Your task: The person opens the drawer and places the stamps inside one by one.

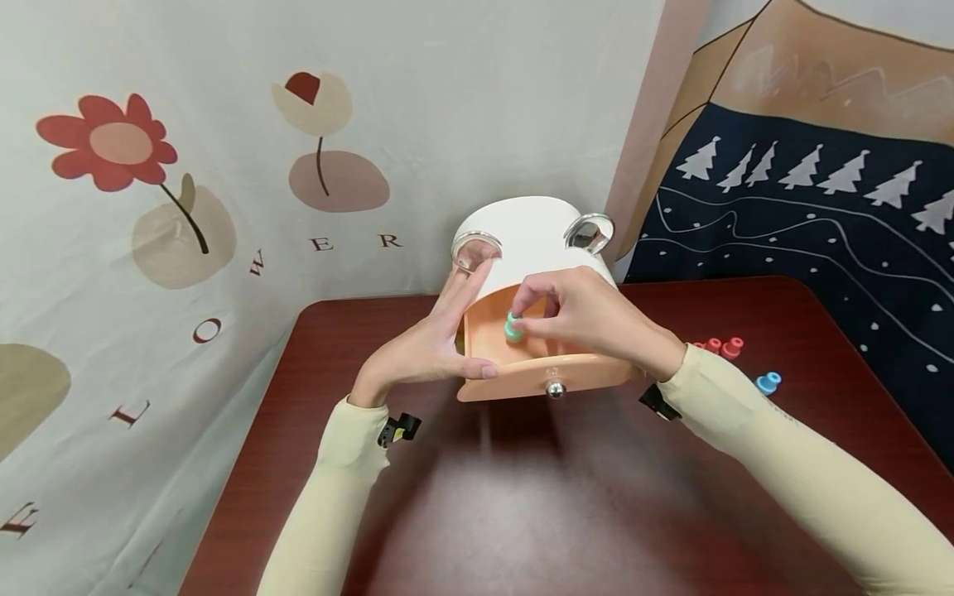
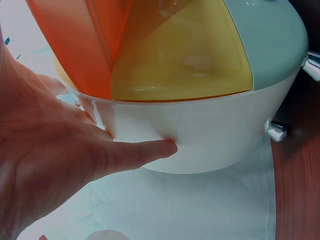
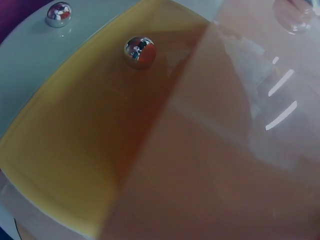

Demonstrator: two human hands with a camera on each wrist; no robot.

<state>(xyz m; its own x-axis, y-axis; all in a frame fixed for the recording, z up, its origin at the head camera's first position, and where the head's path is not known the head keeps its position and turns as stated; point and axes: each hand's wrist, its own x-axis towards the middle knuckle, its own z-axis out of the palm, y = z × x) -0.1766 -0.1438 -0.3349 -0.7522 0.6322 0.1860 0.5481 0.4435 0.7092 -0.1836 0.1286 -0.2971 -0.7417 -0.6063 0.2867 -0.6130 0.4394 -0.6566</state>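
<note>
A white rounded case (image 1: 522,228) with an orange drawer (image 1: 547,381) pulled out of its front stands on the table. Over the drawer, my right hand (image 1: 585,310) pinches a small green peg-like piece (image 1: 513,331) between thumb and fingertips. My left hand (image 1: 421,348) spans the drawer's left side, its thumb at the front edge and its fingers against the white shell. In the left wrist view one straight finger (image 2: 145,151) presses on the shell, beside the yellow section (image 2: 185,60) and the teal section (image 2: 275,45). The right wrist view does not show the hand's grip.
Small red pieces (image 1: 733,348) and a blue piece (image 1: 768,382) lie on the dark red table (image 1: 842,348), right of the case. Two silver loops (image 1: 592,232) rise from the case. A printed cloth (image 1: 477,108) hangs behind the table.
</note>
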